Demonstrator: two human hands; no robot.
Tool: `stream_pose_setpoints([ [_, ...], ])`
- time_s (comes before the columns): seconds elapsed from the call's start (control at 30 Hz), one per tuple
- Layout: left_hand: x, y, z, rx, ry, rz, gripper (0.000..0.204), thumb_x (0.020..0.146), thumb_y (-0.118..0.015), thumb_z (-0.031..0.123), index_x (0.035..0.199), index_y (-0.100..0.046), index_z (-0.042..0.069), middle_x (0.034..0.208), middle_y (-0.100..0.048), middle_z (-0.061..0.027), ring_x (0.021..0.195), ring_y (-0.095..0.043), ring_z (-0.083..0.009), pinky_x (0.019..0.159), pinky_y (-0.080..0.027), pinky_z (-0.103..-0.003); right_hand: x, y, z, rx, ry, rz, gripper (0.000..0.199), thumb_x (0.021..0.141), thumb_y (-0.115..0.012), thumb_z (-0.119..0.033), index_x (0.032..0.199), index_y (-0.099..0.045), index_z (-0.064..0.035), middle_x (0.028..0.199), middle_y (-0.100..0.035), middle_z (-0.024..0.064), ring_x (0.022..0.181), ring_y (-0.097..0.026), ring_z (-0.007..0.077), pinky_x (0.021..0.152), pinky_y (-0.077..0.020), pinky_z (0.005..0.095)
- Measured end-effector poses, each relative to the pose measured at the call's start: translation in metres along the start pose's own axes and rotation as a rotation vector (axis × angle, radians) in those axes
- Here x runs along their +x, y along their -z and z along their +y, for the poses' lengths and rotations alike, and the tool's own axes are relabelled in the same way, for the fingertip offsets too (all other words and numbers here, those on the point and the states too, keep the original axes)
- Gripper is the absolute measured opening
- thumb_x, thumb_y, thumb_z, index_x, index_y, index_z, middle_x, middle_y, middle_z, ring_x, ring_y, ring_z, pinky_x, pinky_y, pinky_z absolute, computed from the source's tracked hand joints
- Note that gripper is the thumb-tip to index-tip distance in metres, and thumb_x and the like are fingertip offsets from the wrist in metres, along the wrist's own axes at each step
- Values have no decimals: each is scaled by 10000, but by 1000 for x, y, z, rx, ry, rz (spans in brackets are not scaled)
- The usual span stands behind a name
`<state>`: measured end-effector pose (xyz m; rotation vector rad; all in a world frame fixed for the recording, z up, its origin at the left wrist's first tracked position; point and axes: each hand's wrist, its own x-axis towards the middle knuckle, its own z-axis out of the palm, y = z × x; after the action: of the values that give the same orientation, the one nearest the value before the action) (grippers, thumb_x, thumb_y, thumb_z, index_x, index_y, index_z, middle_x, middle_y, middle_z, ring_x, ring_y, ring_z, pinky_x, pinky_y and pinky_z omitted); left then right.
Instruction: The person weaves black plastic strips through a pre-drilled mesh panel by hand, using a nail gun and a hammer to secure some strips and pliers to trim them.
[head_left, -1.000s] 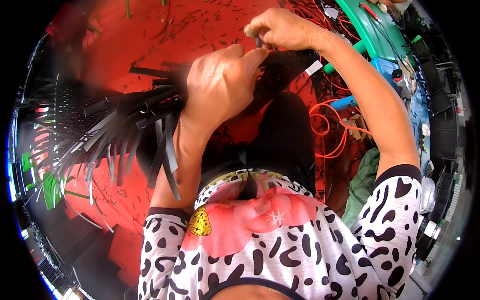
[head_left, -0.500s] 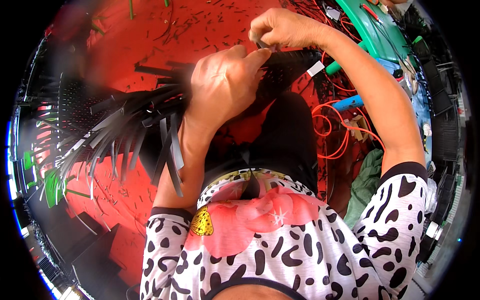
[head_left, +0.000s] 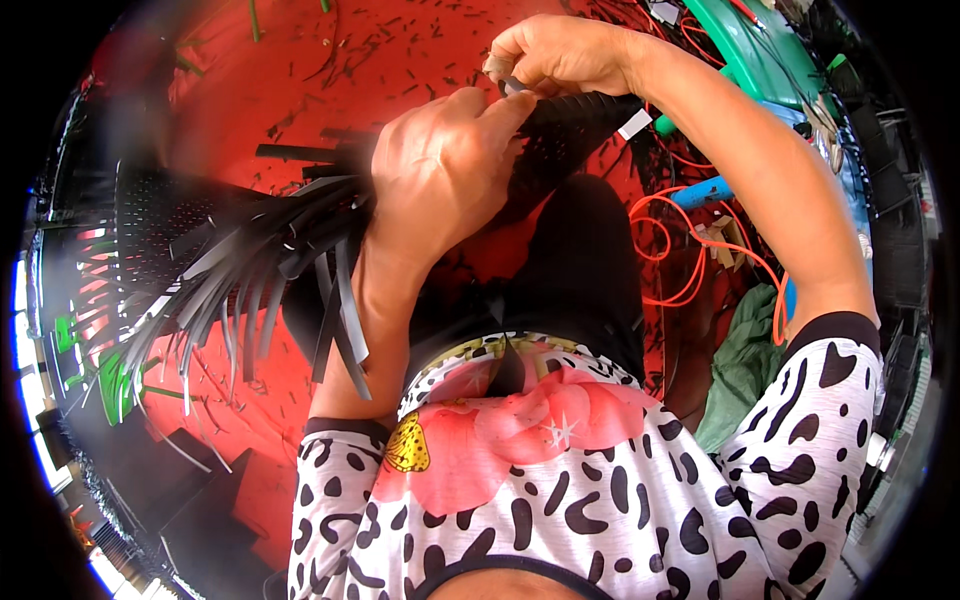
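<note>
at your far left a fan of loose flat black plastic strips (head_left: 250, 270) spreads over the red floor (head_left: 300, 90), which is littered with small black offcuts. your left hand (head_left: 440, 180) is clamped around the bundle where the strips gather, its fingers closed over the black woven piece (head_left: 570, 130). just right of it, your right hand (head_left: 555, 55) pinches one strip end at the top of the weave. an orange cord (head_left: 670, 240) coils on the floor further right.

Black woven mat (head_left: 565, 135) with loose flat strips (head_left: 270, 270) fanning leftward, raised above red floor, gripped mid-length
</note>
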<state>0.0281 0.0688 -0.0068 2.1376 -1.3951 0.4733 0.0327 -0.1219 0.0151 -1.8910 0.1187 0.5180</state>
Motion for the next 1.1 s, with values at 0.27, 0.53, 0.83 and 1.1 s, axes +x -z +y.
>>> stream_pose_setpoints([
  [0.27,1,1,3,3,-10,-3,383,633,-711,90,1006,-628,118,672,-512,-66,617,-556,-266,536,-441,-370,7,8,13,-109,-3,-149,159,693,-513,-3,817,-600,-51,747,-547,-20,693,-502,74,640,-413,217],
  [0.53,2,0,0,-9,71,-60,366,642,-702,83,1000,-637,123,735,-574,-65,675,-585,-276,578,-457,-373,-1,4,8,-466,300,-97,196,687,-500,-8,838,-622,22,761,-608,37,752,-554,96,726,-438,249],
  [0.83,4,-2,-4,-72,101,-13,285,676,-674,102,961,-652,107,824,-636,-80,771,-612,-289,657,-489,-375,-61,-43,29,-654,887,564,298,625,-730,-86,888,-597,-44,929,-556,77,839,-573,238,735,-474,320],
  [1.1,5,4,3,-80,129,-27,276,678,-674,112,953,-653,106,826,-639,-82,782,-613,-291,662,-489,-383,-61,-53,41,-803,1079,726,151,707,-655,-37,848,-602,-50,950,-571,99,811,-587,279,690,-486,352],
])
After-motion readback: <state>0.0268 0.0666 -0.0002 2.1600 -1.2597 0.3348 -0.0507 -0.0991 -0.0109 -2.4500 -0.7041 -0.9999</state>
